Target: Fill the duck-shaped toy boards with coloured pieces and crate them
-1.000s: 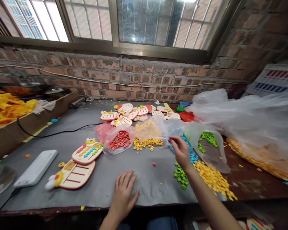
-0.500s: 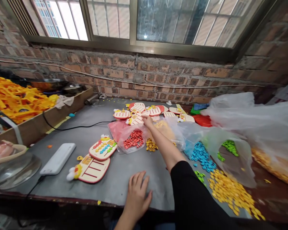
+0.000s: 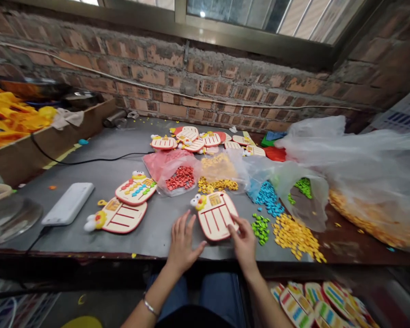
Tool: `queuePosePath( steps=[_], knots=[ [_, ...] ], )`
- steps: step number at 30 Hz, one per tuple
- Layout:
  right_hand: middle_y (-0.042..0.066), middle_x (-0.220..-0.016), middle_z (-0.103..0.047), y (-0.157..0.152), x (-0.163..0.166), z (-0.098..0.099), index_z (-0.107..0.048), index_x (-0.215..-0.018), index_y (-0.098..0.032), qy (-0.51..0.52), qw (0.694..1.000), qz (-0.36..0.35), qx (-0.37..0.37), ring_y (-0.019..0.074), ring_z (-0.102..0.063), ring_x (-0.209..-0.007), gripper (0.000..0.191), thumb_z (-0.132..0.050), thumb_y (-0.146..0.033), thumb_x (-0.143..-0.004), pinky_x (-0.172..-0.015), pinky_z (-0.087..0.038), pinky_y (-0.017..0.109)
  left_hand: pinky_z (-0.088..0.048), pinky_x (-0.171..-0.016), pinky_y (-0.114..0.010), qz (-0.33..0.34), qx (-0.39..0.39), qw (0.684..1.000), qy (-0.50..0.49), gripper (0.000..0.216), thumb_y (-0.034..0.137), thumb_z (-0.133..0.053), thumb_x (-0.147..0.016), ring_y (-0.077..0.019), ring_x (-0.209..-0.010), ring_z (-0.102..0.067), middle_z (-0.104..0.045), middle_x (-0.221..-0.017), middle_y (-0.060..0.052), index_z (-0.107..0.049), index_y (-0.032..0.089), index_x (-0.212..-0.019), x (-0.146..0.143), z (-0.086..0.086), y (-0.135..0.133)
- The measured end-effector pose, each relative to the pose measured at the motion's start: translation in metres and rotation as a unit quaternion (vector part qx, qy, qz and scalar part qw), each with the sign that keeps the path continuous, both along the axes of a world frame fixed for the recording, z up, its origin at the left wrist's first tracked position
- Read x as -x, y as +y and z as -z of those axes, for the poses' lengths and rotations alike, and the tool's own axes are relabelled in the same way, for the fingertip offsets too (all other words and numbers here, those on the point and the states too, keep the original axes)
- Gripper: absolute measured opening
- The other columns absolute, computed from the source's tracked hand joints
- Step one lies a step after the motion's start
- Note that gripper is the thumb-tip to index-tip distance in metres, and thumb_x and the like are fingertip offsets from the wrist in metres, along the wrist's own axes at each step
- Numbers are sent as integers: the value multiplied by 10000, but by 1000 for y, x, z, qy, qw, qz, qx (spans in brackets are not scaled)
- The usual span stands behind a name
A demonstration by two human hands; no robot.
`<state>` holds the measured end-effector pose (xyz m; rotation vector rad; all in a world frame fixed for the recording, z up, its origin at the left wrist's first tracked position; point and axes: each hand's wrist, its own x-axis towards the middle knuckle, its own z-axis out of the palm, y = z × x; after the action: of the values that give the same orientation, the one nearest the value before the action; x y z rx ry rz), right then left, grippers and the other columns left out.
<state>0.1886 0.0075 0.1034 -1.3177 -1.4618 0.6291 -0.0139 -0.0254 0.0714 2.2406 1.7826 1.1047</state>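
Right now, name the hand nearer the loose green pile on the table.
Right. The right hand holds the board by its edge, just beside the green pile; the left hand is farther off, across the board.

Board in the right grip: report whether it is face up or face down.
Face up: the board in the right grip shows its dark red slots and yellow panel.

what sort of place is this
Probably a small toy workshop: the right hand holds a slotted toy board, similar boards are piled towards the brick wall, and heaps of small yellow pieces, green pieces and blue pieces lie sorted by colour.
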Motion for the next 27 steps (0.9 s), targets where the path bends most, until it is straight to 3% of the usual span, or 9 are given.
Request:
queuePosePath(
  steps=[3,7,10,13,16,19,21,24,27],
  knots=[
    [102,-973,-595,-21,0,18,-590,-1250,-234,-48,997,-37,51,231,-581,-869,394,-509,-408,-906,-715,-518,346,-265,-1069,-513,-4,38,999,8,747,506,-514,-857,-333,-1356,-298,-304,-1503,-174,-228,192,-1472,-1,0,2],
    [82,-906,-631,0,-13,17,-486,-1362,-249,-151,986,-47,45,242,-574,-869,424,-360,-313,-963,-859,-466,413,-236,-1079,-531,2,63,997,42,686,467,-548,-843,-341,-1392,-243,-308,-1515,-162,-328,184,-1429,-3,-2,4],
    [119,-1094,-602,35,-24,15,-608,-1221,-241,-228,971,-66,-3,265,-526,-1024,360,-407,-218,-923,-929,-432,439,-206,-1094,-538,8,73,996,48,682,461,-581,-817,-339,-1410,-210,-299,-1523,-155,-365,185,-1402,-2,-5,4],
    [123,-1050,-603,61,-27,16,-683,-1017,-210,-254,956,-148,2,247,-536,-1003,273,-444,-161,-894,-916,-450,420,-206,-1096,-540,33,99,994,36,761,472,-643,-756,-346,-1420,-173,-269,-1537,-143,-355,195,-1403,2,-9,3],
    [101,-937,-602,64,-24,11,-678,-932,-193,-193,968,-159,10,219,-573,-901,219,-460,-200,-908,-844,-488,378,-208,-1094,-538,69,124,990,22,863,457,-694,-701,-353,-1428,-136,-257,-1543,-130,-303,209,-1429,6,-13,2],
    [103,-1005,-565,55,-18,-1,-673,-942,-183,-105,981,-163,5,209,-582,-923,180,-509,-244,-898,-776,-515,327,-194,-1097,-542,92,133,987,23,966,476,-721,-675,-365,-1430,-121,-229,-1553,-130,-228,225,-1467,6,-15,2],
    [93,-990,-561,52,-12,-7,-672,-952,-180,-98,975,-197,10,196,-582,-906,170,-522,-236,-895,-754,-514,306,-179,-1103,-540,96,134,986,29,1017,491,-728,-671,-364,-1430,-128,-232,-1554,-126,-174,240,-1486,5,-16,2],
    [69,-883,-597,58,-4,-5,-667,-909,-185,-187,957,-221,0,195,-556,-858,136,-532,-196,-895,-784,-480,324,-165,-1111,-534,98,134,985,35,1053,496,-721,-688,-354,-1435,-118,-234,-1557,-118,-99,244,-1501,4,-15,3],
    [74,-840,-603,68,0,7,-658,-797,-184,-287,937,-195,-39,213,-514,-858,135,-556,-167,-884,-789,-442,341,-154,-1115,-542,97,143,984,36,1089,517,-718,-688,-353,-1441,-99,-225,-1561,-116,-50,246,-1504,3,-13,3]
  ],
)
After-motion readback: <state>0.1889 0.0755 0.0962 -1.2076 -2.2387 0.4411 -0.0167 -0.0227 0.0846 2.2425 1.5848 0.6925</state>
